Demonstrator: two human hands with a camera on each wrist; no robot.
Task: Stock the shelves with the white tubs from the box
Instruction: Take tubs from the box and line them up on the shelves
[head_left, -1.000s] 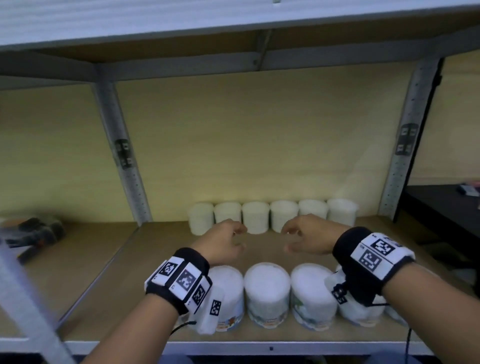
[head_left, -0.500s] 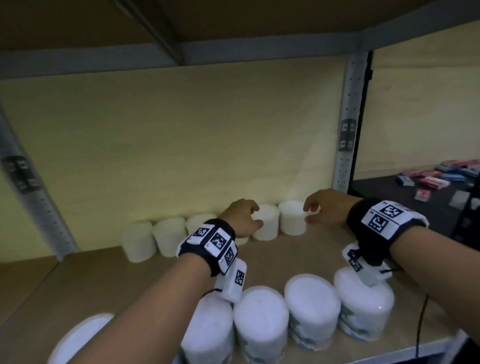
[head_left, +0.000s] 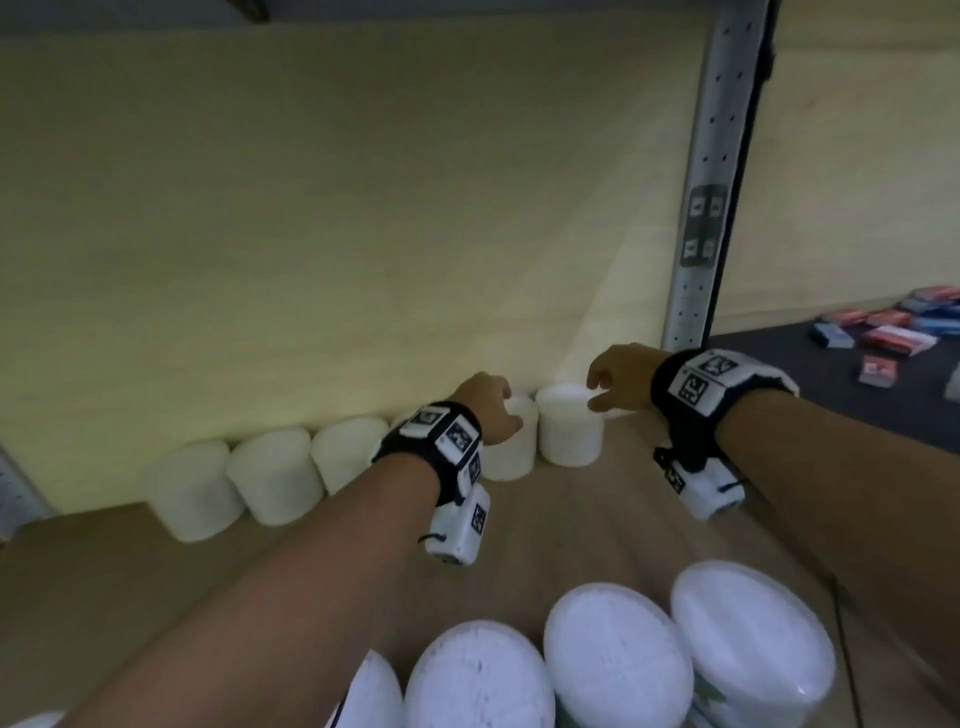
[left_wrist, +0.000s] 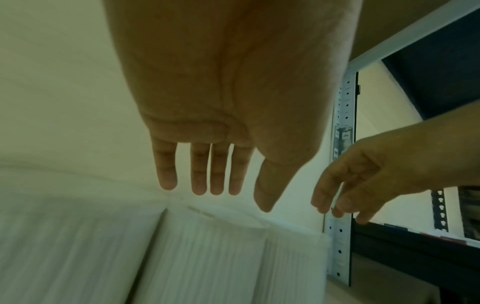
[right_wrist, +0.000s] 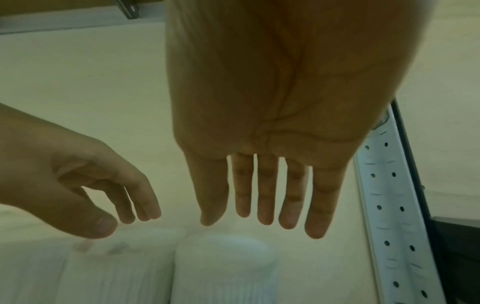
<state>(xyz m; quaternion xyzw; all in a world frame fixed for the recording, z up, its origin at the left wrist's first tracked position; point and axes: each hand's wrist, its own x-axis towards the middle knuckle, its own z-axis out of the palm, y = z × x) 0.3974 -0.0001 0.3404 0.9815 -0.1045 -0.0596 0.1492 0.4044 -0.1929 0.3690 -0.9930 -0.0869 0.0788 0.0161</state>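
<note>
**Both my hands empty above the back row of tubs**

My left hand (head_left: 491, 410) hangs over the back row of white tubs (head_left: 275, 475), which stands against the yellow rear panel (head_left: 311, 234) of the shelf (head_left: 597, 519). In the left wrist view my fingers (left_wrist: 200, 174) point down, straight and slightly spread, thumb off toward 4 o'clock, with nothing between them; the ribbed tub walls (left_wrist: 207, 257) lie just below the fingertips, and I cannot tell whether they touch.

My right hand (head_left: 621, 376) hovers at about 2 o'clock from the left one, above the second tub from the right end of the row (head_left: 569, 426), near the grey perforated upright (head_left: 698, 218). The right wrist view shows its fingers (right_wrist: 266, 197) released and extended downward, holding nothing, with that tub's lid (right_wrist: 226, 248) clear below them.

The row runs from 8 o'clock on the left up to the tubs under my hands. A second group, the front tubs (head_left: 613, 660), stands at 6 o'clock near the shelf's front edge, lids up, packed side by side.

At 3 o'clock, past the upright, small red and blue packets (head_left: 893, 332) lie on a dark surface (head_left: 779, 374).
</note>
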